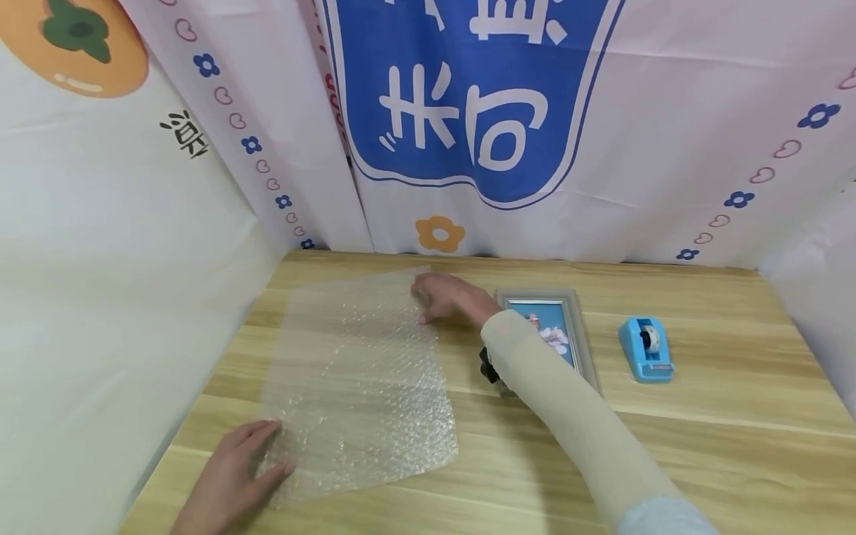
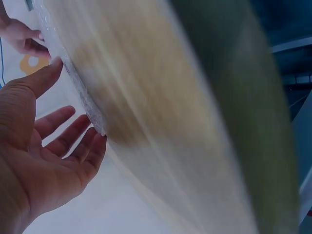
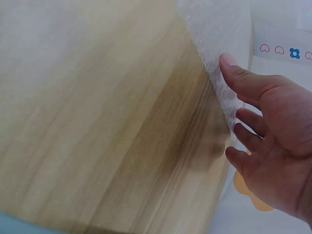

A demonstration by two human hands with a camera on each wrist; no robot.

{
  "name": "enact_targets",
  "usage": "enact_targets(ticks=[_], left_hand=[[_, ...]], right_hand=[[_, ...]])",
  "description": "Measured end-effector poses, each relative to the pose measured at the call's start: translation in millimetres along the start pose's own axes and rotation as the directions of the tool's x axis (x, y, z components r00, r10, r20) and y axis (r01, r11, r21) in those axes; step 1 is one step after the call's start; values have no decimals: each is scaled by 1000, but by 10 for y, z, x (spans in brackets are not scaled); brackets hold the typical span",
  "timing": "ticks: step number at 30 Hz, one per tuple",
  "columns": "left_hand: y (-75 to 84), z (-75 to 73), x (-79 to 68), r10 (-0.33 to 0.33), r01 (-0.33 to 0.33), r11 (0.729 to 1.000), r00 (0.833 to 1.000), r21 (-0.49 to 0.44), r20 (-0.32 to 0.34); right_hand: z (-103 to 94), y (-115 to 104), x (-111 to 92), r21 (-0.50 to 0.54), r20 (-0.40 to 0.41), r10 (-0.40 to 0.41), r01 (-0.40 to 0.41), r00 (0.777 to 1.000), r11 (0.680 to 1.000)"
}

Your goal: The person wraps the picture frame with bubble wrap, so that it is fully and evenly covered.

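Observation:
A clear sheet of bubble wrap (image 1: 361,386) lies spread on the left half of the wooden table. At its near left corner is my left hand (image 1: 230,472), thumb and fingers apart, fingertips touching the edge. My right hand (image 1: 451,296) reaches to the far right corner, its fingers loosely bent at the sheet's margin. In the left wrist view, the left fingertips (image 2: 100,141) meet the rim of the wrap (image 2: 83,97). The right wrist view has the right thumb (image 3: 234,70) over the wrap (image 3: 214,39), with the other fingers spread along its edge.
A grey photo frame (image 1: 585,334) with a flower picture lies right of the wrap, partly hidden by the right sleeve (image 1: 555,386). Farther right stands a blue tape dispenser (image 1: 649,364). Printed cloth (image 1: 669,148) hangs behind the table, and a white wall (image 1: 120,297) borders it at left.

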State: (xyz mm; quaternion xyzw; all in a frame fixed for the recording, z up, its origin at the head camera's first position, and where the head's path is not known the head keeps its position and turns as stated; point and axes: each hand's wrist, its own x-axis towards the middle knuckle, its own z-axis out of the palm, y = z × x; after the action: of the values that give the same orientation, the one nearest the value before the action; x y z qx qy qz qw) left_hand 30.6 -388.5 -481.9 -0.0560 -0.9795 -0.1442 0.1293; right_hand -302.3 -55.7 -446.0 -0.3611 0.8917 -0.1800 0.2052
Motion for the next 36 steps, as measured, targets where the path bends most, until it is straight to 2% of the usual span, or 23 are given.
enact_targets(ticks=[5,15,21,26,32,36], left_hand=[[43,4,-59,-15,15,1000,1000,-2,-13],[158,-14,-94,-40,44,996,998,-72,58],[183,-16,-106,-32,34,998,999,-54,39],[171,2,-77,0,0,1000,1000,-21,14],[150,12,-52,48,-48,999,999,6,-24],[161,-10,-34,42,-43,999,998,-17,-51]], right_hand=[[-11,24,61,23,23,-11,10,1000,1000],[-80,62,26,31,33,0,-1,999,1000],[-86,61,27,17,34,-7,6,999,1000],[-98,75,-2,-5,11,-20,20,1000,1000],[-179,54,-139,-46,-54,-68,66,996,997],[-276,37,-368,-59,-114,-101,95,988,994]])
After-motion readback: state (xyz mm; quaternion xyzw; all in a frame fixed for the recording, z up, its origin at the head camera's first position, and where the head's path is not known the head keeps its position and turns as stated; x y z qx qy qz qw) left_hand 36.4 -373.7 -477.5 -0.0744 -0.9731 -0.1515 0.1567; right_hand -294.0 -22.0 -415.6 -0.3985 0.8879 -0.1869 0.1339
